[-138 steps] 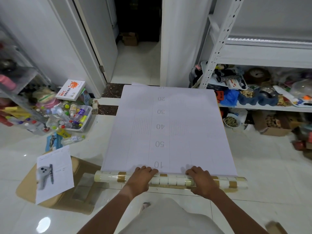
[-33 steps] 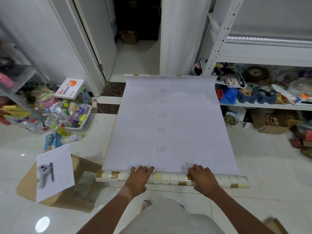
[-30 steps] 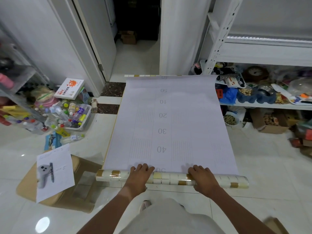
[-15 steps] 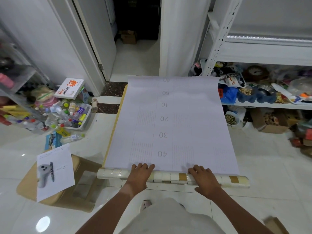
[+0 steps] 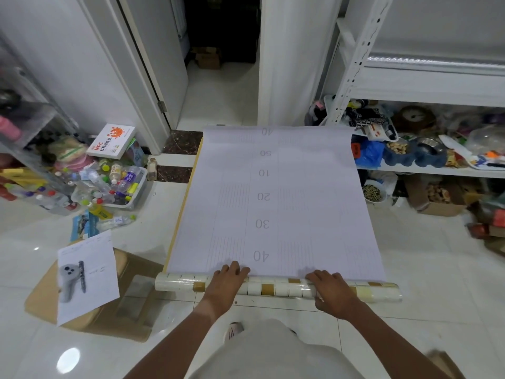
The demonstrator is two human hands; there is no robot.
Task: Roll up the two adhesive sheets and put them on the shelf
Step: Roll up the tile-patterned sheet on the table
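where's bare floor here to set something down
Bare white floor tiles lie right of the white measuring-marked sheet, before the white metal shelf unit. The left is crowded: clear bin of bottles, flattened brown cardboard.

Two hands are down on the floor here, the left grip point(image 5: 228, 283) and the right grip point(image 5: 329, 288), both pressed flat on one roll point(image 5: 276, 288) of tile-patterned sheet. Ahead of the grips runs one unrolled sheet point(image 5: 273, 203), with six printed numbers countable along its middle (40, 30, 20, 10, 50, 40). A second sheet shows only as one yellow strip point(image 5: 183, 206) along its left edge. Left of the left grip: one printed paper point(image 5: 87, 274) on one flattened cardboard piece point(image 5: 128, 310), one white box point(image 5: 112, 142), one bin of bottles point(image 5: 120, 187) (too jumbled to count). Beyond the right grip, one white shelf unit point(image 5: 355, 58). One shoe point(image 5: 234, 330) below.
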